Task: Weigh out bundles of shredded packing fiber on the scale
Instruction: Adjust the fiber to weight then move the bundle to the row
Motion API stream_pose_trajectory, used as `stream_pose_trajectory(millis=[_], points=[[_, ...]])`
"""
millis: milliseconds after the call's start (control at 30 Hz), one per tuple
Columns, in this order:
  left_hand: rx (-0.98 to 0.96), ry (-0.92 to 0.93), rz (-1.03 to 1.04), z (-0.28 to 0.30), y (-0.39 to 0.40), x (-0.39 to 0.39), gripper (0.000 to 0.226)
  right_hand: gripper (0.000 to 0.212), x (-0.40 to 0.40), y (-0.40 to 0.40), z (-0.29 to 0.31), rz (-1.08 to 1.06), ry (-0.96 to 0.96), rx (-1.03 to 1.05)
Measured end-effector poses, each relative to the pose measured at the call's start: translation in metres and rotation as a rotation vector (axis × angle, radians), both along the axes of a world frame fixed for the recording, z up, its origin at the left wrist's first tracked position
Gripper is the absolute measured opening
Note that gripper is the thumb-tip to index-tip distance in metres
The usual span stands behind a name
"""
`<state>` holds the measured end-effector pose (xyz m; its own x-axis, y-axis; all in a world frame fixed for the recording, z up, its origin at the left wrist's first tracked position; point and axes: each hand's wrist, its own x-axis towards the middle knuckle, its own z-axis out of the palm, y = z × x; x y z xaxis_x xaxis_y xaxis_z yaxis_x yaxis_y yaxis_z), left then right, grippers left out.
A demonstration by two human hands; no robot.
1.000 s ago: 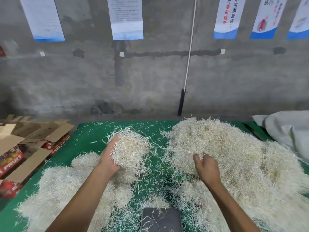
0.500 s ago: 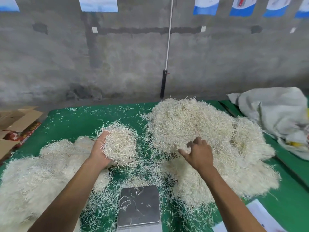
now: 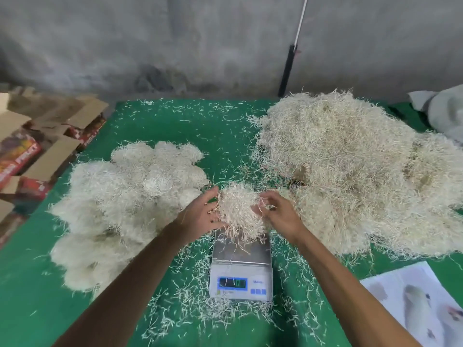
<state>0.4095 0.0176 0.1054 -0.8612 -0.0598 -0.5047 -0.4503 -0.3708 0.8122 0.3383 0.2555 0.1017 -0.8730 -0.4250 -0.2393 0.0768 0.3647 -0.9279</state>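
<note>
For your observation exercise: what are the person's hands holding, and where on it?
A fiber bundle over the scale: left hand cups its left side, right hand fingers its right side.

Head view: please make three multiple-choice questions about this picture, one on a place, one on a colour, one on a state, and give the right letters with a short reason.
1. Where is the scale?
A. between the two big fiber piles
B. on the cardboard boxes
C. against the wall

2. What colour is the table cover?
A. blue
B. green
C. grey

3. What are the hands doing?
A. both rest flat on the table
B. both hold one bundle above the scale
C. one lifts the scale

Answers: 1 A, it stands between the left pile and the right pile. 2 B, the cloth is plainly green. 3 B, left hand and right hand cup the bundle from both sides.
</note>
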Motion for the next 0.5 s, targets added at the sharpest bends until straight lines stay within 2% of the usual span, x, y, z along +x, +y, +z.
stream_pose_trajectory(millis=[67,133,200,300,367,500], points=[[0.028,-0.001,-0.073,-0.014,-0.007,0.012,0.056,0.045,0.004,0.003,-0.02,-0.034,0.024,0.057],[-0.027,-0.028,-0.109,-0.04,-0.015,0.028,0.072,0.06,0.01,0.007,-0.038,0.003,-0.024,0.076],[-0.077,-0.04,-0.136,-0.053,-0.016,0.041,0.082,0.074,0.016,0.013,-0.056,0.117,-0.055,0.189],[-0.219,-0.033,-0.229,-0.068,-0.015,0.049,0.071,0.049,0.019,0.022,-0.081,0.219,-0.075,0.292],[-0.299,0.005,-0.262,-0.074,-0.015,0.053,0.069,0.045,0.02,0.025,-0.088,0.166,-0.054,0.264],[-0.417,0.062,-0.184,-0.067,-0.009,0.052,0.042,0.036,0.02,0.023,-0.078,0.028,0.115,0.264]])
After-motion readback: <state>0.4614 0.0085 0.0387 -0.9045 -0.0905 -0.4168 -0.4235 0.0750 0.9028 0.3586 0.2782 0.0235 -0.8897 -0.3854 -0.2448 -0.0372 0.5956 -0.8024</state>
